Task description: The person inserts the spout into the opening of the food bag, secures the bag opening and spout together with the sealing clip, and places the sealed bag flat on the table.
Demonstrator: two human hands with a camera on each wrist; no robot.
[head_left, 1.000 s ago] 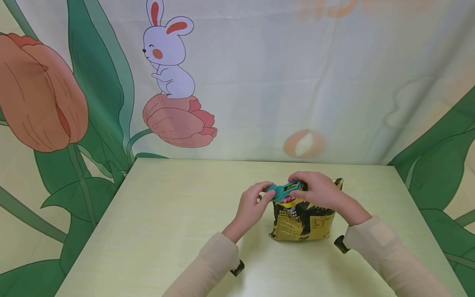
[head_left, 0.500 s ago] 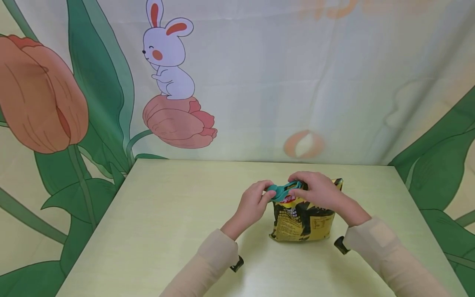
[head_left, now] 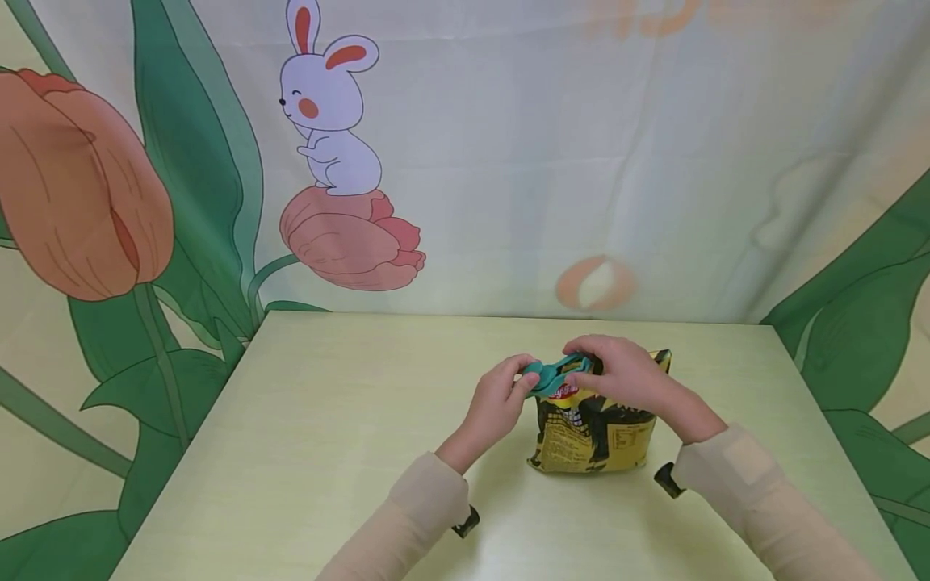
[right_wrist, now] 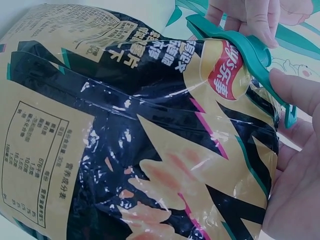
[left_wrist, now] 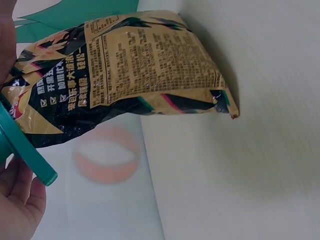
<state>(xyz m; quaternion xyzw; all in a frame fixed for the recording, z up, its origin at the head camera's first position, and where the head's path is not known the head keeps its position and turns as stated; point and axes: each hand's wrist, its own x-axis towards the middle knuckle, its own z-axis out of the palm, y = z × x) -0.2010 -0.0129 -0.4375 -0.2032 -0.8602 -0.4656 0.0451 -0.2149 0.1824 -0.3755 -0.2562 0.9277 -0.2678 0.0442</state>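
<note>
A black-and-gold chip bag (head_left: 590, 448) stands upright on the table, printed with a red-and-yellow logo near its top. Across its upper edge lies a teal bag clip (head_left: 552, 379), which the right wrist view shows running along the bag's top. My left hand (head_left: 496, 401) pinches the clip's rounded left end between thumb and fingers. On the other side my right hand (head_left: 623, 373) grips the clip's far end, thumb in front and fingers behind, with the palm against the bag's side. The fingers behind the bag are partly hidden.
The pale yellow table (head_left: 349, 420) reaches back to a hanging printed cloth (head_left: 479, 161) with a rabbit and tulips. A black wrist device (head_left: 465, 522) shows under the left sleeve (head_left: 430, 494), and another black wrist device (head_left: 669, 479) under the right sleeve.
Hardly anything differs. The left hand and forearm shift very slightly; the clip's left end tilts a little, while the right hand and bag stay in place.
</note>
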